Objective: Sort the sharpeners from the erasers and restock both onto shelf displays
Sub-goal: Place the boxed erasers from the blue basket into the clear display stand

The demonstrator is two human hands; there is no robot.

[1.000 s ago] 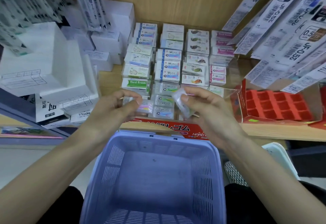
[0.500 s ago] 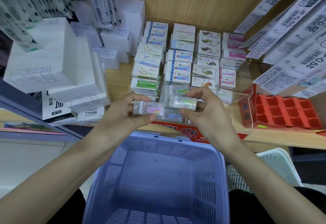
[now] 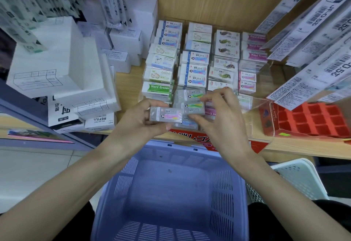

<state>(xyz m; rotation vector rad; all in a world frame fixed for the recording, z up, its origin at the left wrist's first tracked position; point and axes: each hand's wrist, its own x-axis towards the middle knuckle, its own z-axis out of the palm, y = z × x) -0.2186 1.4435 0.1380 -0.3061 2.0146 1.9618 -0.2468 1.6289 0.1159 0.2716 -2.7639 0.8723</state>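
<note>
A person's left hand (image 3: pixel 136 122) curls round a grey-sleeved eraser (image 3: pixel 163 115), while the right hand (image 3: pixel 223 121) pinches a second eraser (image 3: pixel 193 107) just beside it. Both packs are held over the front edge of a wooden shelf (image 3: pixel 127 81). Behind the hands, rows of boxed erasers (image 3: pixel 195 58) line the display. A lilac basket (image 3: pixel 123 185) sits below the hands, and a red tray (image 3: pixel 311 120) stands on the shelf to the right.
</note>
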